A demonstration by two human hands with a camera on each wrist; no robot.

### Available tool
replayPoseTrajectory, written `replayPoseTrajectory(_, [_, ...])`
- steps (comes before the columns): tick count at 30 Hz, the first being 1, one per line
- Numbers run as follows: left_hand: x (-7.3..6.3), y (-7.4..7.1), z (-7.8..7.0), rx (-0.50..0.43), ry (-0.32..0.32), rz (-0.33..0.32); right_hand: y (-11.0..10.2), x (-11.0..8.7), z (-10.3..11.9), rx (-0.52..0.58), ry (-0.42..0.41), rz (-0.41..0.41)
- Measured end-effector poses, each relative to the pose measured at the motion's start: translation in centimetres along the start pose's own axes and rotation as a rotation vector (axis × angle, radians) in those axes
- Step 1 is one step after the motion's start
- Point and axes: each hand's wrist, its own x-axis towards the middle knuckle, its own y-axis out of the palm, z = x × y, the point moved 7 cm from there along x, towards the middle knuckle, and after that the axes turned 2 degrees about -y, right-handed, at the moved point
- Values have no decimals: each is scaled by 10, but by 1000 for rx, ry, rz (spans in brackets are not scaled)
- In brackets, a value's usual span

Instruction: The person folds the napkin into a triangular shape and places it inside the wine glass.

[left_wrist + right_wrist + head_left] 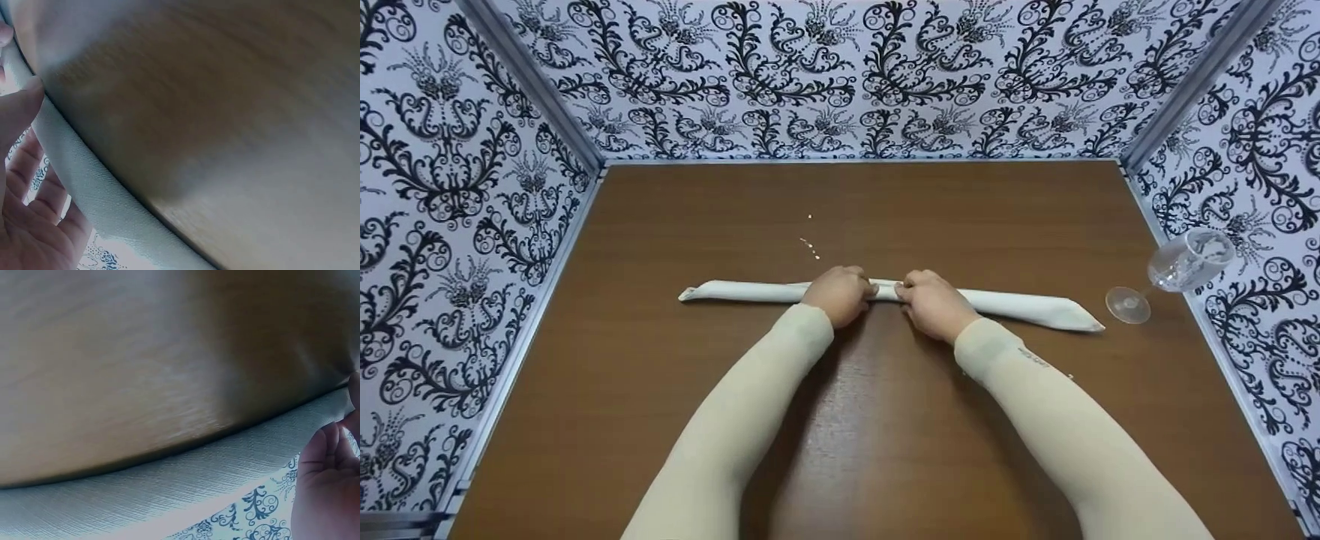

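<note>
Left hand (838, 295): pinching the rolled cloth (1020, 305) near its middle
Right hand (936, 304): pinching it just beside the left
Rolled cloth: crosswise on the bench (855, 435)
Rolling: apparently being tightened
Next move: probably calls for even pressure, layers kept snug

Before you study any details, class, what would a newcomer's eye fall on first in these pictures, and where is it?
Probably the long rolled white cloth lying crosswise on the brown wood-grain tabletop, with the left hand and right hand gripping it near its middle. Next might come the clear stemmed wine glass by the tabletop's right edge. Black scrollwork wallpaper also stands out, behind and on both sides.
</note>
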Motion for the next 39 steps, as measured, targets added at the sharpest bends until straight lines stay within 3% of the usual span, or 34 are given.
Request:
replayPoseTrajectory(6, [2, 1, 0, 14, -19, -27, -2, 1, 4, -67, -31, -42])
replayPoseTrajectory(14, [-1, 0, -3, -2, -28, -30, -3, 0, 3, -70, -10, -46])
replayPoseTrajectory(21, [-1, 1, 1, -153, -107, 5, -2, 0, 3, -56, 12, -20])
replayPoseTrajectory(26, [-1, 4, 9, -289, -219, 41, 1, 5, -8, 58, 139, 32])
replayPoseTrajectory(28, [-1, 4, 10, -320, -251, 50, 3, 7, -11, 55, 164, 42])
replayPoseTrajectory(33, [-1, 3, 7, -315, -255, 36, 0, 1, -4, -39, 104, -13])
replayPoseTrajectory(39, [-3, 2, 6, -267, -221, 28, -1, -10, 10, -49, 12, -55])
